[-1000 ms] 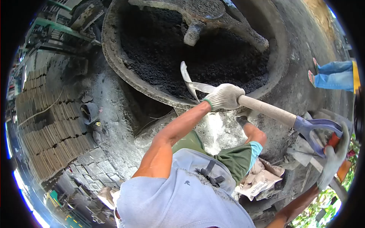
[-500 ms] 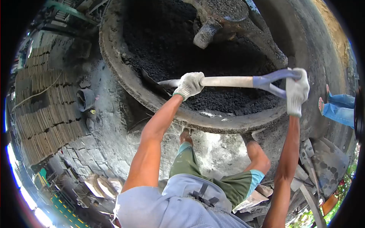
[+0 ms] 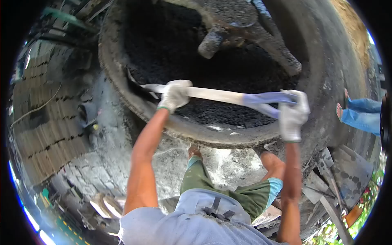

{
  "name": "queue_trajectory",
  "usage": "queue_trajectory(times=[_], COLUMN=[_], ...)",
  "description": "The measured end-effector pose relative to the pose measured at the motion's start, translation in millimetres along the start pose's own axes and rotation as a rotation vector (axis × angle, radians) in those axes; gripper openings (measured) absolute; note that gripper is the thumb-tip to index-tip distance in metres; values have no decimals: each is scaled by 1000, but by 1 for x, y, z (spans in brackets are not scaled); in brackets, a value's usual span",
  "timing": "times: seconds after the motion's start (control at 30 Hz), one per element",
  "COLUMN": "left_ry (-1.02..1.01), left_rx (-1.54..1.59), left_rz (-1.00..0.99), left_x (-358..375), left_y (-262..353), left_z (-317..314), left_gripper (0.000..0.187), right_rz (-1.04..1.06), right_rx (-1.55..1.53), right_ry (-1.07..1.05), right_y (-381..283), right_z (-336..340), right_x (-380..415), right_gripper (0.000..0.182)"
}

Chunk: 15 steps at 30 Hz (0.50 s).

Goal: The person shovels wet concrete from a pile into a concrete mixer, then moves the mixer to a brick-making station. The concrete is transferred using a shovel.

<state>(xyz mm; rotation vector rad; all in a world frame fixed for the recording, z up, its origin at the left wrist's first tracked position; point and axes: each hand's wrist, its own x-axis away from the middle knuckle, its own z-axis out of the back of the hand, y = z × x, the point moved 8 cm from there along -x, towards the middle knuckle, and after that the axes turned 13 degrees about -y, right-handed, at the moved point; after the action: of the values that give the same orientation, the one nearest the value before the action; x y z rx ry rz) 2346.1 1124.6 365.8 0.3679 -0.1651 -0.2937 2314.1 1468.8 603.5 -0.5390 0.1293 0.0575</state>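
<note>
White cloth covered both hands. The left hand [image 3: 175, 97] was clenched round the shovel [image 3: 216, 94] low on its shaft, near the blade [image 3: 135, 86], and the right hand [image 3: 293, 116] was wrapped about the blue grip [image 3: 265, 98] at the other end. Spread like that, they suited the load: the lower hand best served as a steady pivot, while the upper one steered and tilted the blade. A shallow angle, with the edge clear of the rim [image 3: 200, 138], seemed wise to avoid a jolt or a spill.

The shovel lay over the basin, blade end to the left, grip to the right. Its long axis ran nearly crosswise before the body, sloping slightly nearer at the grip. The blade was close to the basin's left inner wall; blur hid its face, so it was perhaps touching. Beyond the shaft lay dark mix [image 3: 171, 53], under a thick, crusted mixer arm [image 3: 210, 44].
</note>
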Motion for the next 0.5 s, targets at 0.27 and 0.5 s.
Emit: queue_trajectory(times=[0.27, 0.5], left_ry=[-203, -172], left_rx=[-67, 156], left_rz=[-4, -249], left_x=[33, 68], left_y=[-12, 166], left_z=[-49, 56], left_gripper=[19, 14], right_rz=[16, 11], right_rx=[-84, 36], right_ry=[-148, 88], right_y=[21, 5], right_z=[0, 187], right_x=[84, 144], right_gripper=[28, 47])
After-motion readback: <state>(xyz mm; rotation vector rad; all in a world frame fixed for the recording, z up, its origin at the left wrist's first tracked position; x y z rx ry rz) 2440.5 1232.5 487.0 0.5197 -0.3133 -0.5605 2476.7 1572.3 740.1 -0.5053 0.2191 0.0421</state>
